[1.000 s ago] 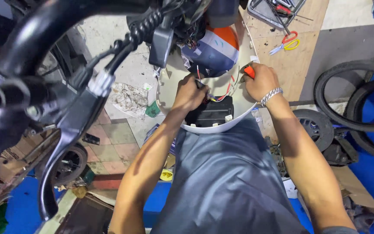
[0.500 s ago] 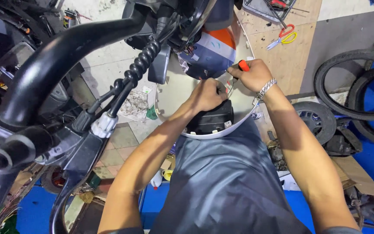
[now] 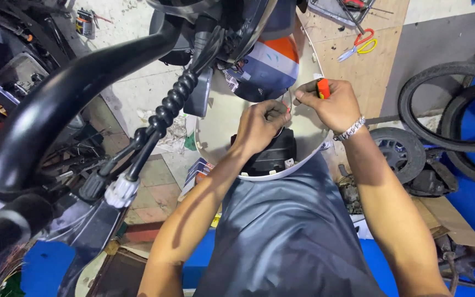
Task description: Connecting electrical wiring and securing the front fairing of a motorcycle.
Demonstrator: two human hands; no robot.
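A white scooter front panel rests on my lap with a black housing set in its inner side. My left hand is closed on thin wires at the top of that housing. My right hand, with a silver bracelet on the wrist, grips a small orange-handled tool just right of the left hand. Both hands meet above the housing, below an orange, white and blue body part.
A black handlebar with a ribbed cable boot and brake lever fills the left foreground. Red and yellow scissors lie on a wooden board at the back. Tyres and a small wheel stand on the right.
My view has shifted, so the handlebar looms larger at left. Both hands have stayed at the top of the black housing, with the right hand now slightly higher holding the orange tool.
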